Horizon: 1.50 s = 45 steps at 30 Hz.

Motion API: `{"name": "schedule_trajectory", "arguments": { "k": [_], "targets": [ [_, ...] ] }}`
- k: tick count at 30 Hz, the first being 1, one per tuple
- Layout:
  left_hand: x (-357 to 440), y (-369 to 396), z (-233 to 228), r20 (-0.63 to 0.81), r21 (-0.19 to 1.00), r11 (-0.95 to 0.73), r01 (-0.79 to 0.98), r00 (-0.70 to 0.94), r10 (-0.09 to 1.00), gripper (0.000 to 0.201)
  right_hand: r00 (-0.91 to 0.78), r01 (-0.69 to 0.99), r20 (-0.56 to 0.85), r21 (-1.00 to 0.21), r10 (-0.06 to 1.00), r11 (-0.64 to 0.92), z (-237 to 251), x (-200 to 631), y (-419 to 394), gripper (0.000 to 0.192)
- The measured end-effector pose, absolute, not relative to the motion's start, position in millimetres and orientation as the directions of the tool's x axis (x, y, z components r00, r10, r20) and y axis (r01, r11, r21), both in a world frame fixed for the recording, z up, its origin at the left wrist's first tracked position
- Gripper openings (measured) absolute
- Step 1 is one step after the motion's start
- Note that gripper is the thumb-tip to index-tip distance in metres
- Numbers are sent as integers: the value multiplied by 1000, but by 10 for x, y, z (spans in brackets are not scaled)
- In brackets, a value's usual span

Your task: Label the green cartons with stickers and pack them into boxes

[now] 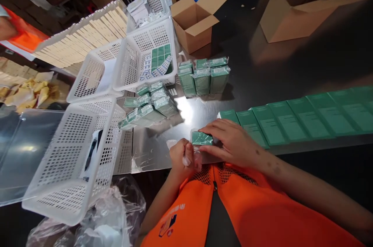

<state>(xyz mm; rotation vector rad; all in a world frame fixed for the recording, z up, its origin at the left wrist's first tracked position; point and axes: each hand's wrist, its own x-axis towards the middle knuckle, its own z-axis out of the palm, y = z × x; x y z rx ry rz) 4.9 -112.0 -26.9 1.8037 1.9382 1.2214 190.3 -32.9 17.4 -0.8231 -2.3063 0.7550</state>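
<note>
A small green box (202, 138) in clear plastic wrap lies at the front edge of the metal table. My right hand (233, 140) grips it from the right, thumb below and fingers above. My left hand (183, 155) is closed in a fist on crumpled clear plastic film (197, 160) just left of the box. Beyond my left hand stand several plastic-wrapped green packs (151, 109), with another wrapped group (203, 78) farther back. To the right, a row of overlapping green boxes (291, 119) stretches along the table.
White perforated baskets (68, 157) stand at the left, one holding green boxes and printed strips (157, 70). Open cardboard boxes (194, 25) sit at the back. A plastic bag (107, 216) hangs below the near basket. Another person's orange sleeve (23, 31) shows at far left.
</note>
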Motion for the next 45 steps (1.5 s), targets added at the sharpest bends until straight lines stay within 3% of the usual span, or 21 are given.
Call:
{"name": "schedule_trajectory", "arguments": {
  "k": [6, 10, 13, 16, 19, 20, 26, 29, 33, 37, 40, 42, 45],
  "targets": [
    [-23, -1118, -294, 351, 525, -187, 830, -12, 936, 34, -371, 272, 392, -821, 842, 502, 360, 2154, -207, 34],
    [-244, -1161, -360, 341, 506, -136, 852, -52, 939, 31, -135, 198, 323, -917, 937, 345, 461, 2271, 15, 36],
    [-412, -1237, -431, 426, 596, -138, 791, -165, 890, 27, -357, 247, 116, -945, 927, 214, 329, 2251, 259, 39],
    [-462, -1304, -439, 459, 677, -180, 714, -218, 861, 26, -613, 468, 3, -805, 790, 366, 78, 2183, 461, 36],
    [-388, -1334, -383, 526, 658, -247, 711, -199, 827, 11, -627, 632, 35, -562, 778, 534, -99, 2132, 503, 36],
    [-350, -1336, -360, 540, 643, -269, 717, -176, 823, 14, -624, 649, 51, -522, 780, 554, -126, 2125, 476, 39],
    [-112, -1272, -324, 427, 579, -328, 747, 65, 902, 29, -694, 675, -112, -443, 711, 590, -147, 2187, 186, 67],
    [41, -1192, -396, 393, 544, -319, 776, 101, 914, 34, -718, 638, -104, -492, 688, 592, -209, 2256, 141, 72],
    [200, -1075, -446, 305, 657, -274, 703, 84, 949, 35, -710, 600, -15, -537, 704, 593, -307, 2355, 118, 73],
    [190, -985, -335, 368, 782, -127, 611, -286, 885, 38, -632, 472, 186, -678, 752, 564, -228, 2357, -90, 75],
    [179, -963, -204, 437, 853, -207, 479, -439, 785, 25, -650, 267, 161, -866, 742, 422, -81, 2211, -346, 74],
    [217, -977, -124, 486, 844, -286, 454, -422, 765, 22, -687, 159, 111, -941, 718, 297, -15, 2065, -497, 65],
    [303, -1026, -33, 508, 830, -334, 446, -358, 783, 35, -645, 35, 129, -980, 753, 198, -27, 1860, -619, 39]
  ]
}}
